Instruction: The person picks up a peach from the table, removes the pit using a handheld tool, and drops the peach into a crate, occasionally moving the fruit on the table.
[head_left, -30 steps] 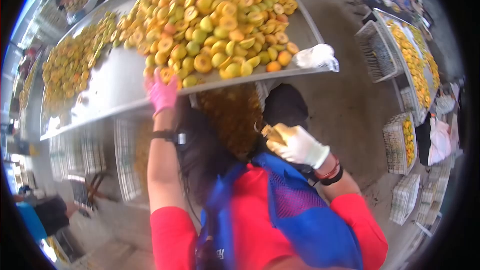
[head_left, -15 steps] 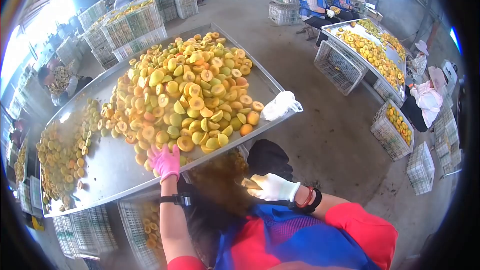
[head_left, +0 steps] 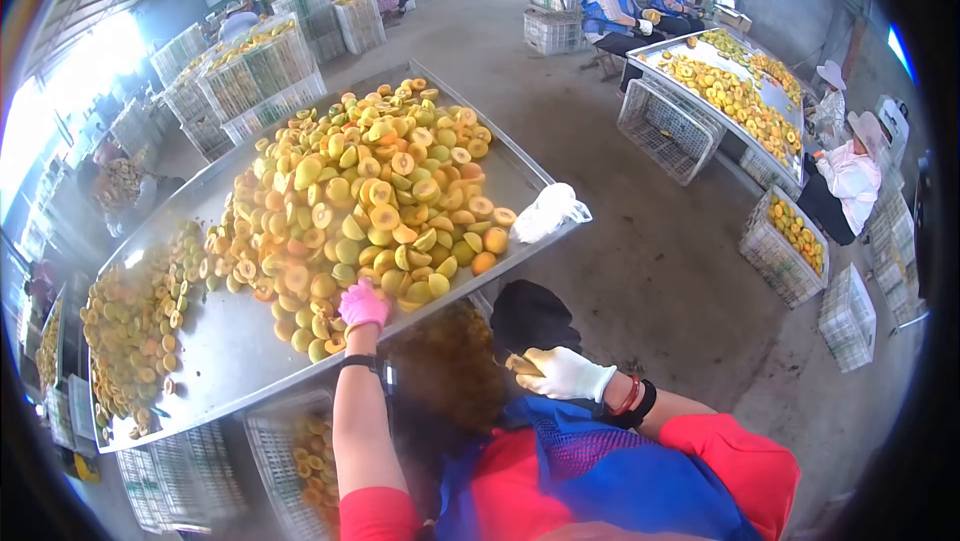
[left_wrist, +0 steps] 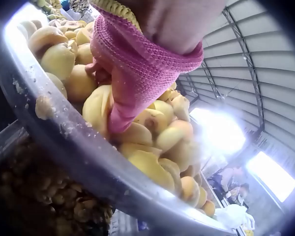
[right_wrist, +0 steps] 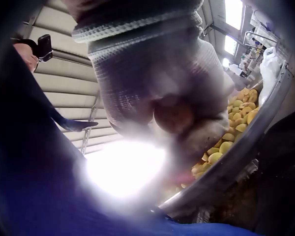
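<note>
Pink-gloved left hand (head_left: 363,306), white-gloved right hand (head_left: 562,375), yellow-green fruit (head_left: 383,218), blue vest (head_left: 635,476)

Under a pale ribbed roof (left_wrist: 280,64) with metal trusses (left_wrist: 246,55), the concrete floor (head_left: 630,251) is greyish and stained. Strong white light (head_left: 75,106) shines at the head view's left; a metal counter (head_left: 222,341) stands there.

Stacked crates (head_left: 262,71) stand at upper left, while two people (head_left: 608,9) in blue vests sit near a farther table (head_left: 780,104).
</note>
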A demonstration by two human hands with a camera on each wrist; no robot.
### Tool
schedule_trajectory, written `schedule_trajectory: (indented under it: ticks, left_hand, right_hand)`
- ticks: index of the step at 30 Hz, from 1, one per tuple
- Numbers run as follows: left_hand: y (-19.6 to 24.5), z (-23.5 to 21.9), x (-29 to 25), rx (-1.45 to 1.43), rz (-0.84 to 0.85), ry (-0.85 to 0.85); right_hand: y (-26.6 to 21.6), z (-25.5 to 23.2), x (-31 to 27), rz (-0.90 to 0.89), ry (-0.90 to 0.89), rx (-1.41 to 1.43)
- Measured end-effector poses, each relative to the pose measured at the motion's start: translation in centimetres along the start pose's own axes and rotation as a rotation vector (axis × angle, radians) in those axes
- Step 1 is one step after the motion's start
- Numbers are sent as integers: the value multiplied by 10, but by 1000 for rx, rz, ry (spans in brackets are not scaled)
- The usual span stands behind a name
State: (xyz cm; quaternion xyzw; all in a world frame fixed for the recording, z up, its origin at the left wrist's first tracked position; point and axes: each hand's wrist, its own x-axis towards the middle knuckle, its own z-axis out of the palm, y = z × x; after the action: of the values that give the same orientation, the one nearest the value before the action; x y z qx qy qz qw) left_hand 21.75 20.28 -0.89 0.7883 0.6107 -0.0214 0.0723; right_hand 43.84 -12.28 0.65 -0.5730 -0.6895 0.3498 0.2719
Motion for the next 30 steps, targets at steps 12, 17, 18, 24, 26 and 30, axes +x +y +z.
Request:
schedule_trajectory:
  ticks: [12,17,18,24,26,30]
  left_hand:
    - [-8,32,-50,-531,-48,430]
    - [-1,38,-92,-1690,-145,337]
    - [0,36,-104,-1827,-191,279]
    - [22,17,-165,-2199,-168,-136]
    - [26,19,-173,-2213,-160,-172]
    - [35,9,-180,-2228,-58,-140]
  right_hand:
    - [2,12,4,-237,131,-74]
    - [-26,-5,-7,-24,74,-62]
    - [-27,-6,-6,-16,59,-82]
    - [-9,6,-1,-315,16,-312]
    - [-3,10,2,-378,11,-395]
    - [-29,3,6,-112,-17,-6]
